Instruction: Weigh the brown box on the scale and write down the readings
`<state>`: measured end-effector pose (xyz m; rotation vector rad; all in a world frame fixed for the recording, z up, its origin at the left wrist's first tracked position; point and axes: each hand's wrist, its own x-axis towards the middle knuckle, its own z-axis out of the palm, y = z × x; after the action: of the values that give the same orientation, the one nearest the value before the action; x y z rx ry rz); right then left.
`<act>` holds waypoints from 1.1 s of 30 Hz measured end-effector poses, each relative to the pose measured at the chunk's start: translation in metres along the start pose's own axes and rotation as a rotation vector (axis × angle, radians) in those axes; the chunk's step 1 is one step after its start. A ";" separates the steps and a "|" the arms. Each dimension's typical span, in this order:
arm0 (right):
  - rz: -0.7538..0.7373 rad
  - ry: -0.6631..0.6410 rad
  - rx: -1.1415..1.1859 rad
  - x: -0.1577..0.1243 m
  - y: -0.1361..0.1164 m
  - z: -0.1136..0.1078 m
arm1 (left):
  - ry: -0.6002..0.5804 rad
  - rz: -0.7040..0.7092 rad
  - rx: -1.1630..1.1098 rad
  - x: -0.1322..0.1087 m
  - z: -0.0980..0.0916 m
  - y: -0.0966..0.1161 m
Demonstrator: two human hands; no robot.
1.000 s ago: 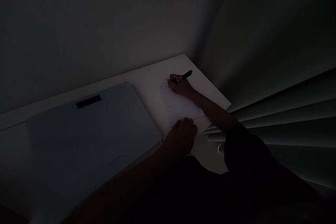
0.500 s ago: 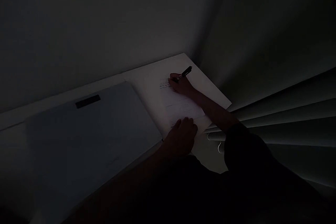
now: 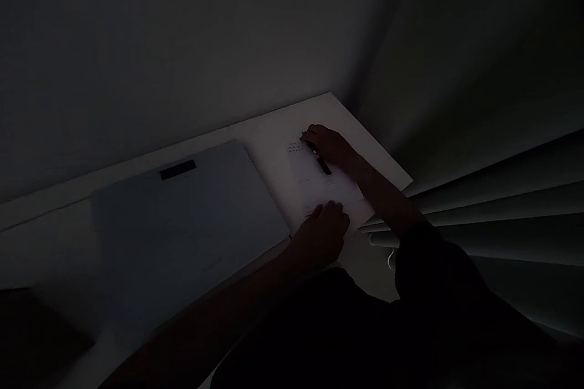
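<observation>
A white sheet of paper [image 3: 314,185] with rows of small dark marks near its top lies on the white table. My right hand [image 3: 331,144] is over its upper part, closed around a dark pen [image 3: 322,162] whose thick end slants down toward me. Whether the pen's tip touches the sheet is hidden by the fingers. At the sheet's lower edge rests my left hand [image 3: 323,232], its fingers slightly bent and a little apart, pressing on the paper. The scene is very dim, so finger detail is poor.
A large flat grey panel, perhaps a laptop lid [image 3: 191,231], with a dark strip [image 3: 178,169] near its far edge, lies left of the paper. The white table [image 3: 269,127] runs along a wall. Folded curtains [image 3: 497,206] hang at the right.
The pen has swung in my right hand: its thick end pointed up and away, and now points down toward me. My left hand stays on the paper. The view has shifted slightly.
</observation>
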<state>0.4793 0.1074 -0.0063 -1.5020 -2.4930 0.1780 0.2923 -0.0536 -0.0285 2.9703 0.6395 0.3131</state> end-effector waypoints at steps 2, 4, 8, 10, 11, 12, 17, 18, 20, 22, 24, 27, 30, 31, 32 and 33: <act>-0.022 -0.043 -0.099 0.000 -0.003 0.000 | -0.013 -0.003 0.002 0.000 0.000 0.000; -0.066 -0.058 -0.169 0.002 -0.004 0.000 | -0.024 -0.017 0.005 0.001 -0.002 0.001; -0.107 -0.055 -0.237 0.004 -0.003 0.004 | -0.055 -0.027 0.024 0.002 -0.011 0.003; -0.113 -0.048 -0.278 0.004 -0.003 0.006 | -0.062 -0.011 0.044 0.002 -0.014 0.003; -0.115 -0.044 -0.304 0.004 -0.003 0.006 | -0.061 -0.004 0.053 0.003 -0.014 0.003; -0.118 -0.041 -0.330 0.004 -0.003 0.007 | -0.063 0.002 0.059 0.003 -0.014 0.002; -0.120 -0.025 -0.392 0.000 -0.009 0.004 | -0.032 0.022 0.136 0.003 -0.012 0.004; -0.113 -0.023 -0.406 0.000 -0.010 0.004 | -0.005 0.042 0.177 0.000 -0.014 0.007; -0.107 -0.021 -0.429 -0.001 -0.012 0.003 | 0.059 0.094 0.266 -0.012 -0.021 0.013; -0.109 -0.021 -0.445 -0.001 -0.012 0.003 | 0.111 0.124 0.328 -0.034 -0.032 0.022; -0.112 -0.026 -0.447 0.000 -0.011 0.002 | 0.163 0.087 0.353 -0.065 -0.045 0.030; -0.105 -0.038 -0.422 0.001 -0.010 0.001 | 0.363 -0.041 0.382 -0.122 -0.061 0.038; -0.095 -0.042 -0.415 0.001 -0.013 0.000 | 0.461 -0.222 0.409 -0.182 -0.072 0.042; -0.090 -0.046 -0.412 0.000 -0.015 -0.001 | 0.470 -0.288 0.430 -0.201 -0.074 0.043; -0.083 -0.052 -0.401 0.000 -0.016 -0.002 | 0.471 -0.370 0.439 -0.220 -0.075 0.043; -0.075 -0.058 -0.386 0.000 -0.018 -0.004 | 0.491 -0.444 0.448 -0.238 -0.076 0.044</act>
<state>0.4647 0.0992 0.0012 -1.5488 -2.7402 -0.2933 0.0808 -0.1892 0.0079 3.0194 1.5743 0.9815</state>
